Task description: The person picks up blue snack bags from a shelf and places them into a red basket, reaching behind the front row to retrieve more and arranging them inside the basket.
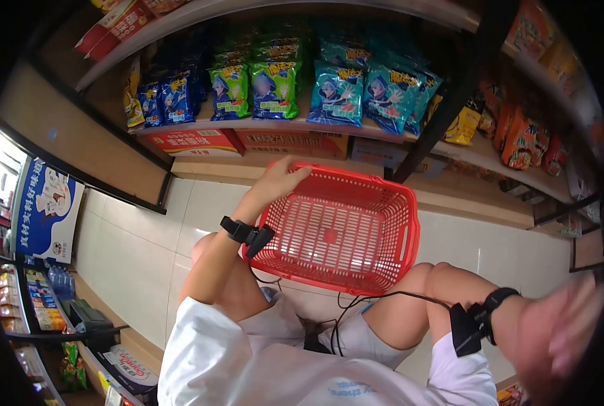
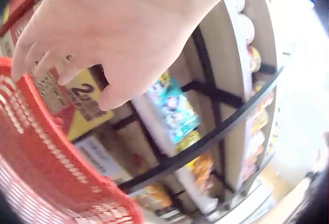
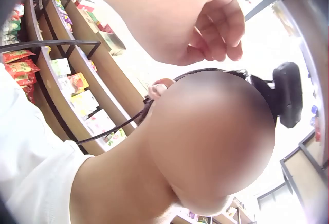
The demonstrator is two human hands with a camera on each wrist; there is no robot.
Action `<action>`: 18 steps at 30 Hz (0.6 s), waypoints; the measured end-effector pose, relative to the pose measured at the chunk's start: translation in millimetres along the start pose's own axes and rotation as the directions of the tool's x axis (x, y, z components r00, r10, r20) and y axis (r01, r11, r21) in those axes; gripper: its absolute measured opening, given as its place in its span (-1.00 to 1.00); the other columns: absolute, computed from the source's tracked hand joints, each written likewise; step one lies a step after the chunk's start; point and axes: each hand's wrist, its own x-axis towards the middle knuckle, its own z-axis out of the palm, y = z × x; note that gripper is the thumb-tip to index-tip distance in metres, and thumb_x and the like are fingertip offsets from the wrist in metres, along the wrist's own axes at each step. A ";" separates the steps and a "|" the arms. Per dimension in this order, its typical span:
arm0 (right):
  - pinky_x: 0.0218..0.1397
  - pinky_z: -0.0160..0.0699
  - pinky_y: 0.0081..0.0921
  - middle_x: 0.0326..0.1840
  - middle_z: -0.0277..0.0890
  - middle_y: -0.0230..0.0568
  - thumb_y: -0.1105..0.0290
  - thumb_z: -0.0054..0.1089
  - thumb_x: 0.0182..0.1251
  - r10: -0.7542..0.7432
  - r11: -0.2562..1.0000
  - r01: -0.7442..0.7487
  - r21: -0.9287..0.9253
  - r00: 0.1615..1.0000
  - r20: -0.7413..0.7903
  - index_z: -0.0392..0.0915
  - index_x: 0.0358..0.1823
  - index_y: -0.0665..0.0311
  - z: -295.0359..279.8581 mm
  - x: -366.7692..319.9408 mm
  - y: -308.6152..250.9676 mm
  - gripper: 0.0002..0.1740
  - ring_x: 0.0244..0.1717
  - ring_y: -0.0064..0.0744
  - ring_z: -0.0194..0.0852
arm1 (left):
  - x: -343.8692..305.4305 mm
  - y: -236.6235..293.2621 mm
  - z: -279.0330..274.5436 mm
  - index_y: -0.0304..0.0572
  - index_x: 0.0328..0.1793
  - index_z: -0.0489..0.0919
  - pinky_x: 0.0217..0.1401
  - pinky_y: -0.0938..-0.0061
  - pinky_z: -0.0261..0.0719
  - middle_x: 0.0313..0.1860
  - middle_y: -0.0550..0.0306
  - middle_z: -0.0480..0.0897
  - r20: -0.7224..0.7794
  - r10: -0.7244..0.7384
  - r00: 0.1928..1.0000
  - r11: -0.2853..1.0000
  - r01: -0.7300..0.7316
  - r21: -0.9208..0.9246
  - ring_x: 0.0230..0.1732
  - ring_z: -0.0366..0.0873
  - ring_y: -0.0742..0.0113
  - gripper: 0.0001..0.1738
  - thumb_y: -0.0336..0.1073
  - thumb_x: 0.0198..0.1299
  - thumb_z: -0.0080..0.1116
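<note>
Beneath and rightward of the left hand, its relaxed fingers touching the rim, and well left of the raised right hand, whose loosely curled fingers show nothing held, the red basket lies with its long axis side to side, the left hand nearer.

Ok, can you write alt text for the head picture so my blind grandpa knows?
A person's left hand touches the top of a red basket by their knees. Their blurred right hand is at the far right. Ahead, snack bags stand on a shelf.
</note>
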 end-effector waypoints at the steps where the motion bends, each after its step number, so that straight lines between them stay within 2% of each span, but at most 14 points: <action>1: -0.08 0.38 -0.22 -0.31 0.52 -0.06 0.09 0.33 0.29 0.027 0.998 -0.028 -0.049 0.999 -0.019 0.50 -0.35 0.21 3.3 -0.3 7.2 -0.65 -0.14 -0.19 0.46 | -1.5 19.6 -3.3 -0.41 0.37 0.44 0.31 0.27 0.48 0.26 -0.22 0.59 -0.044 0.095 0.995 0.992 -0.098 -0.085 0.28 0.55 0.03 -0.26 0.11 0.33 0.16; 2: -0.08 0.37 -0.23 -0.31 0.52 -0.06 0.09 0.33 0.30 0.054 0.994 -0.058 -0.097 0.998 -0.039 0.50 -0.36 0.24 6.8 -0.6 14.5 -0.65 -0.14 -0.19 0.46 | -2.7 41.3 -10.7 -0.38 0.39 0.42 0.30 0.31 0.48 0.27 -0.16 0.59 -0.036 0.113 0.993 0.964 -0.119 -0.239 0.25 0.56 0.10 -0.31 0.05 0.36 0.14; 4: -0.07 0.43 -0.36 -0.29 0.56 -0.16 0.23 0.25 0.35 0.141 0.956 -0.158 -0.246 0.986 -0.085 0.55 -0.27 0.32 41.2 21.8 57.5 -0.74 -0.16 -0.34 0.49 | -0.4 77.2 -27.2 -0.31 0.44 0.38 0.28 0.39 0.49 0.29 -0.04 0.58 -0.027 0.163 0.986 0.835 -0.152 -0.528 0.20 0.57 0.26 -0.41 -0.09 0.43 0.11; 5: -0.06 0.46 -0.43 -0.28 0.57 -0.20 0.30 0.21 0.38 0.177 0.924 -0.206 -0.322 0.977 -0.116 0.57 -0.23 0.35 63.2 36.0 82.5 -0.78 -0.17 -0.41 0.51 | 5.4 79.6 -27.9 -0.30 0.45 0.38 0.25 0.41 0.49 0.30 -0.02 0.58 -0.084 0.194 0.977 0.798 -0.207 -0.566 0.19 0.57 0.29 -0.43 -0.12 0.44 0.10; 7: -0.05 0.51 -0.57 -0.26 0.60 -0.30 0.44 0.14 0.43 0.238 0.831 -0.301 -0.467 0.952 -0.190 0.61 -0.13 0.43 98.5 56.6 124.9 -0.82 -0.19 -0.55 0.55 | 17.8 74.8 -25.9 -0.28 0.46 0.37 0.21 0.46 0.50 0.31 0.01 0.57 -0.197 0.242 0.950 0.711 -0.312 -0.631 0.18 0.58 0.36 -0.46 -0.19 0.45 0.08; 10: -0.04 0.54 -0.58 -0.25 0.63 -0.29 0.54 0.09 0.42 0.478 0.747 -0.461 -0.480 0.873 -0.095 0.62 -0.08 0.40 121.7 62.5 170.5 -0.84 -0.17 -0.57 0.58 | 29.1 48.7 -13.3 -0.27 0.53 0.27 0.19 0.45 0.48 0.43 -0.04 0.46 -0.257 0.293 0.921 0.688 -0.389 -0.613 0.19 0.58 0.32 -0.40 -0.29 0.41 0.08; 11: -0.03 0.54 -0.58 -0.24 0.64 -0.29 0.55 0.08 0.43 0.569 0.713 -0.527 -0.462 0.821 -0.059 0.62 -0.07 0.39 124.4 60.9 186.8 -0.83 -0.17 -0.57 0.58 | 30.1 41.2 -7.5 -0.27 0.54 0.25 0.19 0.45 0.48 0.45 -0.05 0.44 -0.263 0.291 0.920 0.677 -0.392 -0.623 0.19 0.58 0.32 -0.38 -0.31 0.40 0.08; 13: -0.04 0.56 -0.60 -0.23 0.65 -0.26 0.56 0.06 0.43 0.657 0.657 -0.586 -0.474 0.754 -0.023 0.61 -0.03 0.39 126.8 43.1 220.3 -0.81 -0.18 -0.56 0.60 | 32.5 33.7 -4.7 -0.28 0.58 0.19 0.21 0.44 0.47 0.52 -0.08 0.35 -0.216 0.294 0.931 0.644 -0.360 -0.675 0.20 0.58 0.29 -0.32 -0.33 0.37 0.11; 15: -0.10 0.59 -0.61 -0.26 0.64 -0.24 0.58 0.02 0.42 0.762 0.531 -0.644 -0.551 0.647 -0.022 0.57 0.00 0.40 124.7 11.8 244.0 -0.78 -0.24 -0.56 0.59 | 34.5 35.4 5.5 -0.29 0.58 0.18 0.21 0.44 0.48 0.53 -0.10 0.33 -0.189 0.272 0.944 0.612 -0.321 -0.723 0.20 0.58 0.28 -0.30 -0.32 0.37 0.12; 16: -0.13 0.58 -0.60 -0.27 0.63 -0.25 0.57 0.04 0.41 0.789 0.496 -0.685 -0.533 0.612 -0.052 0.57 0.00 0.40 123.6 -6.8 253.1 -0.79 -0.26 -0.56 0.59 | 40.0 36.6 12.5 -0.29 0.60 0.16 0.21 0.42 0.49 0.57 -0.11 0.27 -0.182 0.295 0.938 0.626 -0.334 -0.705 0.20 0.59 0.27 -0.27 -0.30 0.36 0.14; 18: -0.18 0.57 -0.60 -0.29 0.61 -0.25 0.54 0.09 0.38 0.829 0.418 -0.760 -0.498 0.544 -0.134 0.55 0.00 0.41 124.6 -42.2 266.6 -0.78 -0.28 -0.55 0.59 | 30.6 48.0 12.6 -0.25 0.65 0.07 0.22 0.41 0.49 0.33 -0.17 0.51 -0.084 0.255 0.963 0.656 -0.236 -0.717 0.18 0.59 0.26 -0.19 -0.29 0.34 0.16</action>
